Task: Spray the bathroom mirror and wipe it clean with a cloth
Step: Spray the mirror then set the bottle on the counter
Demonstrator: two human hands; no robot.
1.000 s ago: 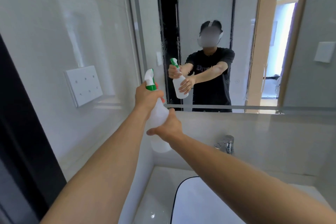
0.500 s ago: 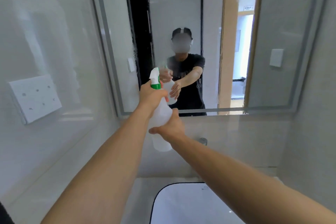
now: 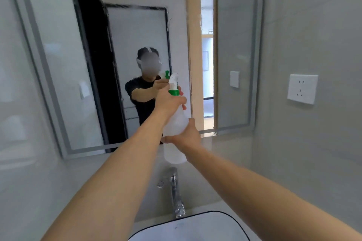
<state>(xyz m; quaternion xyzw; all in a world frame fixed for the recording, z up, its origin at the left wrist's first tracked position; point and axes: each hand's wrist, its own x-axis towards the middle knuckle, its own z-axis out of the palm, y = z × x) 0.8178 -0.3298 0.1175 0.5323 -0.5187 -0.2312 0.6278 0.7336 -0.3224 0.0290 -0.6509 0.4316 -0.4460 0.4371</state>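
A translucent spray bottle (image 3: 175, 123) with a white and green trigger head is held out in front of the wall mirror (image 3: 64, 51), its nozzle pointing at the glass. My left hand (image 3: 169, 101) grips the bottle's neck at the trigger. Lower down, my right hand (image 3: 186, 137) wraps around the bottle's body from the right. Wet streaks and droplets show on the mirror around the reflected dark door frame. No cloth is in view.
A chrome tap (image 3: 174, 190) stands below the bottle over a white basin (image 3: 195, 227) with a dark rim. A white wall socket (image 3: 302, 88) sits on the right tiled wall. Grey tiled wall lies to the left of the mirror.
The view has swung right along the mirror, and both hands with the bottle have shifted right and a little up. The left wall panel has left the frame; the right socket and the tap have appeared.
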